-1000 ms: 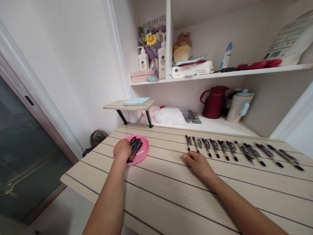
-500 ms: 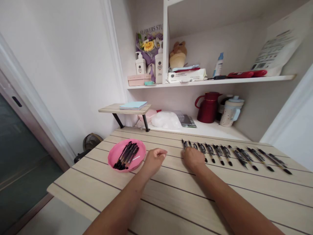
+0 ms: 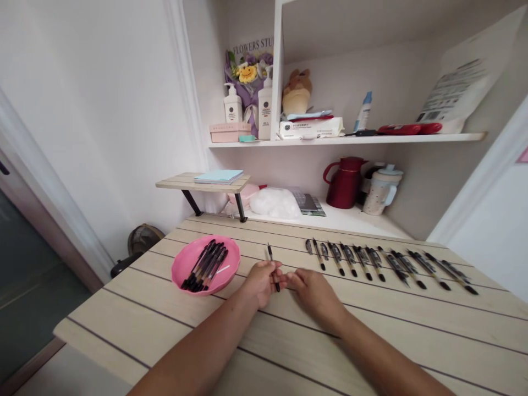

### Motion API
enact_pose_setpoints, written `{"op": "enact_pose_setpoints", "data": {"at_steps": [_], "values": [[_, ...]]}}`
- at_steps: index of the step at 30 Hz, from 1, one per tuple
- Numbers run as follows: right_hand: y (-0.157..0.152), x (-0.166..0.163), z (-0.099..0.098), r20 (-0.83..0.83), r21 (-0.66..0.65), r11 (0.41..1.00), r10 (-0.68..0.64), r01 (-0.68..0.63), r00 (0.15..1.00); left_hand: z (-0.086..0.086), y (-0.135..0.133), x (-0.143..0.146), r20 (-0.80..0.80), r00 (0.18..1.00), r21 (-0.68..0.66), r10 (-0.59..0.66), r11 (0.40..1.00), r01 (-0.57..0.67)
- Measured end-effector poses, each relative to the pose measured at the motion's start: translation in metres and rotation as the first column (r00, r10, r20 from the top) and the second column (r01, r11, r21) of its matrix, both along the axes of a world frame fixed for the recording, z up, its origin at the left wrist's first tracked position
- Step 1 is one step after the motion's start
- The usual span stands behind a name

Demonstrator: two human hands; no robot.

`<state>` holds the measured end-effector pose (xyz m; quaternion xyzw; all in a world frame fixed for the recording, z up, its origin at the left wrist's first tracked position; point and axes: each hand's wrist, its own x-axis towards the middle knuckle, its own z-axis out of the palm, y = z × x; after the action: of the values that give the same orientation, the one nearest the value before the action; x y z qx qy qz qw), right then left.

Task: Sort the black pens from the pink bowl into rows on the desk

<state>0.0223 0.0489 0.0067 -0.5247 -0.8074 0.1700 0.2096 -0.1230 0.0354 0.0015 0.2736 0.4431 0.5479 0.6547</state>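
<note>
My left hand (image 3: 264,281) is closed around an uncapped black pen (image 3: 270,253), its tip pointing away from me. Beside it, my right hand (image 3: 311,289) has its fingers curled together, their tips close to the left fingertips; whatever they might hold is hidden. To the right, a row of uncapped pens (image 3: 335,258) and their dark caps (image 3: 308,247) lies across the table. A pink bowl (image 3: 235,269) left of my hands holds several black capped pens (image 3: 206,264) and a thin white stick (image 3: 223,270).
A small riser (image 3: 165,182) with light-blue paper (image 3: 218,176) stands at the table's back left. Behind the table are a white plastic bag (image 3: 274,203), a red jug (image 3: 346,184) and a pale tumbler (image 3: 381,192). A shelf (image 3: 371,139) with bottles and packets runs above.
My right hand has left the row's left end and moved left to my left hand. A pen from there is now in my left hand, its cap left on the table.
</note>
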Motion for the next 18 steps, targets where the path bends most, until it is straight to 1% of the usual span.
{"op": "enact_pose_setpoints", "data": {"at_steps": [1, 3, 4, 6, 9, 12, 16, 18], "values": [[0.009, 0.007, 0.001, 0.011, 0.028, 0.998, -0.06, 0.059, 0.998, 0.0, -0.001, -0.001, 0.0, 1.0, -0.001, 0.001, 1.0, -0.001], [0.031, 0.019, 0.002, 0.053, 0.107, 0.965, -0.248, 0.241, 0.967, 0.0, -0.003, -0.002, -0.004, 1.0, -0.003, -0.001, 1.0, 0.001], [0.041, 0.023, 0.002, 0.075, 0.144, 0.943, -0.313, 0.3, 0.947, 0.0, -0.004, -0.002, -0.008, 1.0, -0.001, -0.005, 1.0, 0.005], [0.058, 0.026, 0.001, 0.127, 0.178, 0.917, -0.382, 0.358, 0.916, -0.001, -0.006, 0.0, -0.017, 1.0, 0.004, -0.015, 1.0, 0.015], [0.072, 0.02, -0.003, 0.213, 0.169, 0.915, -0.397, 0.367, 0.893, -0.004, -0.008, 0.002, -0.049, 0.998, 0.023, -0.033, 0.999, 0.034], [0.077, 0.011, -0.005, 0.256, 0.158, 0.92, -0.39, 0.36, 0.885, -0.006, -0.008, 0.004, -0.103, 0.993, 0.051, -0.06, 0.997, 0.065], [0.078, 0.011, -0.005, 0.25, 0.129, 0.918, -0.395, 0.374, 0.884, -0.005, -0.009, 0.003, -0.15, 0.984, 0.067, -0.093, 0.992, 0.104], [0.075, 0.018, -0.003, 0.189, 0.107, 0.919, -0.393, 0.379, 0.9, -0.004, -0.011, 0.003, -0.175, 0.978, 0.073, -0.111, 0.989, 0.126]]}}
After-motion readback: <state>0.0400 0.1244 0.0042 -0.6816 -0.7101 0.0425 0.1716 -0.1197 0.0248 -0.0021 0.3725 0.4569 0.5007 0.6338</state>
